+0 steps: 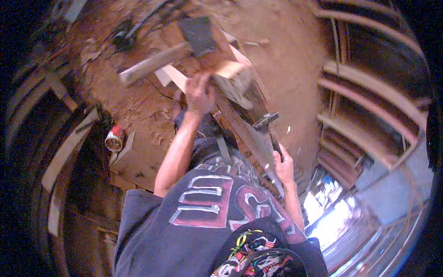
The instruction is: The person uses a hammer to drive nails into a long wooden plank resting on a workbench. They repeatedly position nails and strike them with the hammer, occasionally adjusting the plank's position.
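Note:
My left hand (199, 94) is closed on a pale strip of wood (174, 76) beside a thick wooden block (237, 85). My right hand (284, 164) wraps round the dark handle of a hammer (266, 120), whose metal head is raised near the block's lower right side. A dark flat piece (197, 34) lies on top of the wood, farther off. Left of it, a short wooden bar (154, 62) sticks out. Motion blurs the picture, so the join between strip and block cannot be made out.
Brown dirt floor (288, 51) surrounds the work. A red and white can (115, 138) stands at the left beside a wooden box (140, 154). Wooden racks (369, 83) line the right, and long boards (69, 152) lean at the left.

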### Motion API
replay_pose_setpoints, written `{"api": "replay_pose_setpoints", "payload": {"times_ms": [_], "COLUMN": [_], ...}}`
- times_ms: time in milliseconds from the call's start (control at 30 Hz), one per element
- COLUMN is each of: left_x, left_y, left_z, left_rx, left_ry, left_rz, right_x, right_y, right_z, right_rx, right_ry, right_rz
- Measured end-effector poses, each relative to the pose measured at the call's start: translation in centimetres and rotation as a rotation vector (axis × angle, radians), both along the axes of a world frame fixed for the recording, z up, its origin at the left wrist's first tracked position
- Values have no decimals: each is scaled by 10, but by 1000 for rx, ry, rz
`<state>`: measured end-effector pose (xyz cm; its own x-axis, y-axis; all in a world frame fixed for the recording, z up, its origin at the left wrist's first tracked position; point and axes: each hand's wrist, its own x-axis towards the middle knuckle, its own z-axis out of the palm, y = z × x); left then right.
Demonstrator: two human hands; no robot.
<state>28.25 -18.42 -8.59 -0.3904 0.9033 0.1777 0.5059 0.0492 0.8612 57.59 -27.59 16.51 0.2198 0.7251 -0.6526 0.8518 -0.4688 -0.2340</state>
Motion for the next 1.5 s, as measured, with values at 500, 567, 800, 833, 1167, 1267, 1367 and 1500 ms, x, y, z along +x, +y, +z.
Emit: {"api": "replay_pose_setpoints", "payload": {"times_ms": [500, 567, 800, 833, 1167, 1267, 1367, 1500], "left_x": [-54, -72, -62, -55, 192, 243, 290, 313], "left_y": [35, 55, 64, 59, -68, -94, -111, -137], "left_z": [-41, -20, 57, 70, 128, 148, 159, 138], "left_rx": [131, 64, 332, 398, 406, 420, 415, 362], "left_ry": [251, 205, 181, 178, -28, 62, 173, 491], "left_rz": [-85, -85, 15, -49, -925, -1148, -1268, -1252], "right_x": [-18, -45, -22, -13, 184, 181, 164, 155], "right_y": [-82, -46, -132, -153, -331, -307, -284, -287], "right_z": [-34, -27, -58, -59, -133, -109, -109, -101], "right_rx": [193, 282, 533, 477, 590, 587, 666, 758], "right_ry": [-171, -135, -139, -168, -530, 104, 489, 803], "right_rz": [-232, -202, -352, -434, -887, -1233, -1437, -1604]}}
